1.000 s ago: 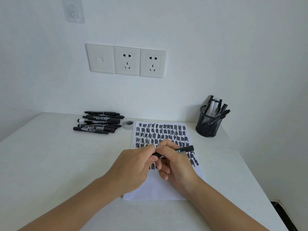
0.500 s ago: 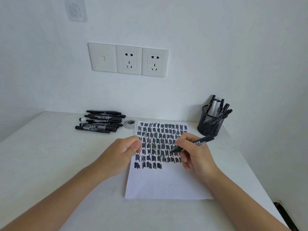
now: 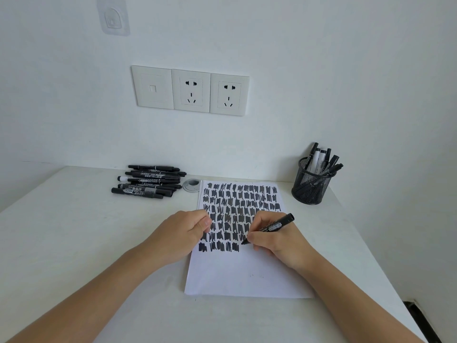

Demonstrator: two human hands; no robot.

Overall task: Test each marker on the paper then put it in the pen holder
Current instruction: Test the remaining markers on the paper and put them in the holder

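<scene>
The fingers [image 3: 262, 219] of the right hand [image 3: 282, 243] are curled tight round a black marker [image 3: 273, 227], pinching it low on the barrel in a writing grip. The uncapped tip pokes out below and to the left of them, while the labelled barrel rises past the knuckles up and to the right. We see the tip down at the paper [image 3: 247, 273], just right of the last scribble in the bottom row; we cannot tell whether it actually touches the sheet. The heel of this hand rests on the paper. The left hand [image 3: 183, 233] lies on the sheet's left edge, its fingers [image 3: 200, 222] curled into a loose fist, and we cannot see whether anything sits inside them. The two hands are near each other but apart, with inked rows between them. The paper lies flat on the white desk [image 3: 74, 243], its upper half filled with rows of black scribbles and its lower half blank. At the far right of the desk stands a black mesh pen holder [image 3: 308, 191] with several markers upright in it, well apart from the hands. At the far left lies a pile of black markers [image 3: 148, 183], on their sides, beside a round cable grommet [image 3: 191, 186]. On the wall behind we see wall sockets [image 3: 190, 91] and an adhesive hook [image 3: 112, 17].
</scene>
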